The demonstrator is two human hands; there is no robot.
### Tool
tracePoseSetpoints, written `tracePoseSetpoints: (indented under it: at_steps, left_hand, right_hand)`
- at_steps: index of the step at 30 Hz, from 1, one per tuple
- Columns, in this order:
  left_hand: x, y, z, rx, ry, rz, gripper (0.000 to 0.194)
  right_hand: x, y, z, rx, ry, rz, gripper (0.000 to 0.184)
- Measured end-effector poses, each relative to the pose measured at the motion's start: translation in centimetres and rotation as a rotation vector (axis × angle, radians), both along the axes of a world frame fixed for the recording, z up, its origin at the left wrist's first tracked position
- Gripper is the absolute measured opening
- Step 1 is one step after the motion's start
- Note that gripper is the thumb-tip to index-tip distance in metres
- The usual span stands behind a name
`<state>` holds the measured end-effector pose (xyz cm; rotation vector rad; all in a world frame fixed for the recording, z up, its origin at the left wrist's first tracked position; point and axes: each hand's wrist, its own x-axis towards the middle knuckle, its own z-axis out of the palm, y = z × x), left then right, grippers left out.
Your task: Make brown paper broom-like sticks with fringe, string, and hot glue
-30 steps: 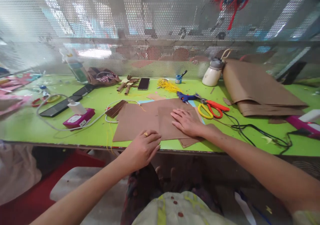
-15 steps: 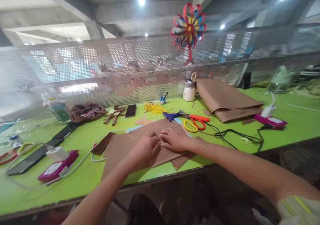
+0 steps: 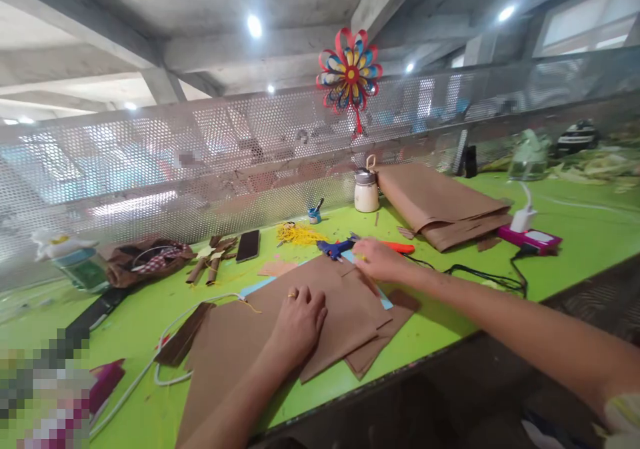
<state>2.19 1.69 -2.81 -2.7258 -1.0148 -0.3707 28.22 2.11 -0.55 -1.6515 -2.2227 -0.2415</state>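
Observation:
My left hand [image 3: 300, 319] rests palm down on a large sheet of brown paper [image 3: 240, 336], its fingers slightly bent and a ring on one of them. Folded brown paper layers [image 3: 345, 329] lie to its right, with a light blue strip [image 3: 385, 299] showing at the edge. At the far side of the paper, my right hand [image 3: 377, 259] is closed over the handles of a pair of scissors [image 3: 400, 247]. Part of the orange handle shows beyond the fingers; the rest is mostly covered. A blue glue gun [image 3: 336, 248] lies just left of that hand.
Behind are yellow strands [image 3: 303, 234], a phone [image 3: 248, 245], a small blue pot [image 3: 314, 216], a white jar [image 3: 367, 194] and a stack of brown paper [image 3: 445, 199]. Black cable [image 3: 490, 279] runs to a magenta power strip [image 3: 530, 239]. A white cable [image 3: 165, 329] loops at left.
My right hand has left the paper beside my left hand and moved away and right onto the scissors. My left hand has flattened onto the paper. The camera view has shifted.

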Motion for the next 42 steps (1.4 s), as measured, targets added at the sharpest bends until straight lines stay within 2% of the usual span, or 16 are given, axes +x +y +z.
tracePoseSetpoints:
  at_steps: [4,8,11,14,17,19,21,24,26,31,35,39,42]
  left_hand:
    - [-0.6,0.7,-0.1,-0.16,-0.142,-0.007,0.031]
    - [-0.8,1.1,-0.3,-0.258,-0.254,0.022,0.027]
    - [-0.7,0.9,-0.4,-0.232,-0.232,0.023,0.022]
    - [-0.6,0.7,-0.5,-0.217,-0.229,0.022,0.02]
    - [-0.6,0.6,-0.4,-0.221,-0.233,0.017,0.02]
    - [-0.6,0.6,-0.3,-0.227,-0.23,0.018,0.019]
    - [-0.5,0.6,-0.2,-0.231,-0.222,0.021,0.018]
    - [-0.5,0.6,-0.1,-0.232,-0.215,0.023,0.017]
    - [-0.5,0.6,-0.1,-0.231,-0.217,0.026,0.017]
    - [-0.6,0.5,-0.2,-0.235,-0.219,0.042,0.017]
    - [-0.6,0.6,-0.2,-0.237,-0.218,0.038,0.018]
    - [-0.5,0.8,-0.4,-0.233,-0.208,0.033,0.021]
    - [-0.5,0.8,-0.5,-0.232,-0.197,0.031,0.022]
  right_hand:
    - [5.7,2.0,-0.4,-0.11,-0.051,-0.225,0.021]
    - [7.5,2.1,-2.0,-0.146,-0.074,-0.28,0.023]
    - [7.6,1.4,-2.1,-0.11,-0.068,-0.304,0.027]
    - [7.6,0.1,-1.1,-0.054,-0.045,-0.301,0.032]
    - [7.1,-2.1,-0.1,-0.044,0.008,-0.185,0.032]
    - [6.4,-3.6,0.1,-0.126,0.128,-0.03,0.029]
    - [5.5,-4.6,0.2,-0.305,0.32,0.056,0.029]
    - [4.6,-5.0,0.4,-0.598,0.612,0.032,0.029]
    - [4.4,-4.7,0.9,-0.699,0.714,0.042,0.027]
    - [4.1,-3.9,1.9,-0.781,0.691,0.079,0.023]
    - [3.8,-4.4,1.7,-0.826,0.71,0.076,0.026]
    - [3.9,-5.1,1.3,-0.819,0.764,0.081,0.028]
    - [3.7,-5.7,1.6,-0.789,0.738,0.056,0.026]
